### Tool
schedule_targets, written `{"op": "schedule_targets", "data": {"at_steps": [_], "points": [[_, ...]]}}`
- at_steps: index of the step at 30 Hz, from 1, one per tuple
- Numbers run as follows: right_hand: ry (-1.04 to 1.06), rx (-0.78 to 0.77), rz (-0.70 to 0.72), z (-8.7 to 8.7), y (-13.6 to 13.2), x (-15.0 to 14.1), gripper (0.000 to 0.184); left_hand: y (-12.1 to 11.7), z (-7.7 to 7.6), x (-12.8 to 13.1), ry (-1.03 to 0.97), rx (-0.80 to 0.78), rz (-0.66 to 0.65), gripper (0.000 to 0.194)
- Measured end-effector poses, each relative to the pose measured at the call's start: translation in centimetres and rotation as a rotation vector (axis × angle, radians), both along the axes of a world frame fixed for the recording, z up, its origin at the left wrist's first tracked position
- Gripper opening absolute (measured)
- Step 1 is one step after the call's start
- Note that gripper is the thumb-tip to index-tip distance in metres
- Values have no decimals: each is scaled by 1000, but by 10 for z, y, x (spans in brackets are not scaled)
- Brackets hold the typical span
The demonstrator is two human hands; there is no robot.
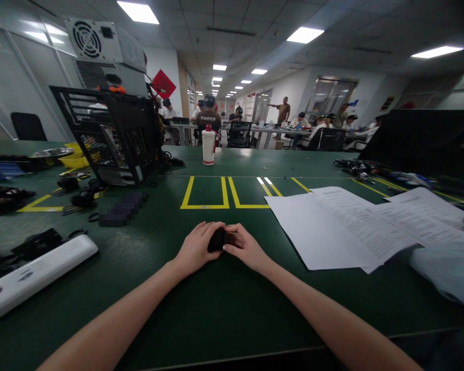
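Between my two hands, low over the green table (224, 309), is a small black box-shaped object (217, 240) whose exact kind I cannot make out. My left hand (196, 247) is closed round its left side, fingers over the top and thumb along the near edge. From the other side, my right hand (248, 248) grips it with the fingertips and thumb. Much of the object is hidden by my fingers. Yellow tape outlines (204, 207) lie on the table just beyond my hands.
An open black computer case (127, 139) with a grey power supply (96, 44) above stands at left. A white power strip (42, 273) and cables lie nearer. White bottle (208, 147) ahead; printed sheets (332, 226) at right, beside another person's sleeve (448, 273). Dark monitor (425, 144) beyond.
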State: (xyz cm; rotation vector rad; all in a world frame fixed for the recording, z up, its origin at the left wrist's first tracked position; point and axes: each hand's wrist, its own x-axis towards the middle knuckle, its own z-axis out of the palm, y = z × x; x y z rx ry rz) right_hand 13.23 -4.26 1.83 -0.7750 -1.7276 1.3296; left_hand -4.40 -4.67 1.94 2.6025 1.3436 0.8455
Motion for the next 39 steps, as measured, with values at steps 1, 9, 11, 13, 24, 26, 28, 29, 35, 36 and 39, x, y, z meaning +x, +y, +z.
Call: {"op": "schedule_targets", "data": {"at_steps": [1, 9, 11, 13, 24, 26, 28, 29, 35, 36, 39], "points": [[17, 9, -1, 0, 0, 0, 31, 0, 0, 0, 2, -1, -2, 61], [-10, -28, -40, 0, 1, 0, 29, -1, 1, 1, -5, -16, -6, 60], [-30, -20, -44, 0, 1, 1, 33, -1, 1, 1, -9, -15, -11, 59], [-35, 10, -33, -1, 0, 1, 32, -1, 1, 0, -10, -20, -5, 60], [17, -20, -31, -2, 2, -1, 28, 2, -2, 1, -15, -11, 4, 62], [-5, -38, -32, -1, 2, 0, 31, 1, -2, 1, -20, -9, 2, 61], [-2, -33, -17, 0, 1, 0, 32, 1, -2, 1, -21, -5, -1, 61], [8, -19, -6, -1, 1, 0, 32, 2, -2, 1, -19, -5, 0, 61], [36, -7, 0, -2, 0, -1, 24, 3, -4, 0, -12, -9, 4, 61], [32, -19, -2, -1, -1, -1, 22, 3, -4, 0, -15, -11, 4, 61], [1, -43, -10, 3, -2, 0, 24, 2, -4, 0, -25, -21, 2, 60]]}}
